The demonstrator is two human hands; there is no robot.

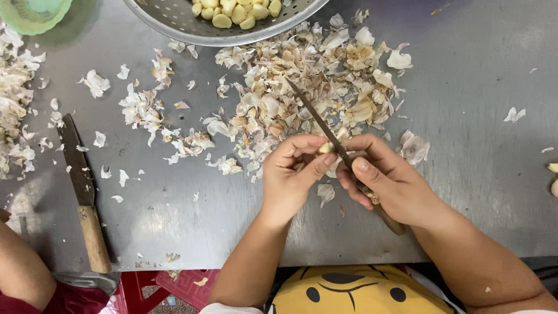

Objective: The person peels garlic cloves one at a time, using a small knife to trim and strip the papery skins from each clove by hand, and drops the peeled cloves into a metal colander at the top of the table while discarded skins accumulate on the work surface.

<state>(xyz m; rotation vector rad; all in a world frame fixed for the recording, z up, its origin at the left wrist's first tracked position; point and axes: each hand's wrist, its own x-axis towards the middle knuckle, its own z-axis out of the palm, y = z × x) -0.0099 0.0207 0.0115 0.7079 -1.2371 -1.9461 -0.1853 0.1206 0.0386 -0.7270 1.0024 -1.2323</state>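
A forearm of another person shows at the lower left corner, far left of the pile of garlic skins that lies in the middle of the metal table. A green bowl sits at the top corner, well to the left of the pile, and a smaller heap of skins runs down that edge. A spare knife with a dark blade and wooden handle lies flat on the table, left of the pile and apart from it, with loose skin scraps scattered between the two.

Just above the pile, a metal colander holds peeled garlic cloves; its rim touches the pile's upper edge.

At the near edge of the pile, the left hand has its fingers curled in, with thumb and fingertips pinched on a garlic clove, which is mostly hidden between the two hands. Touching it from the right, the right hand is wrapped closed around the wooden handle of a thin knife; the thumb lies along the blade, and the blade slants up and to the left over the pile, with its lower part against the clove.

Two more cloves lie at the table's right edge, well to the right of the pile.
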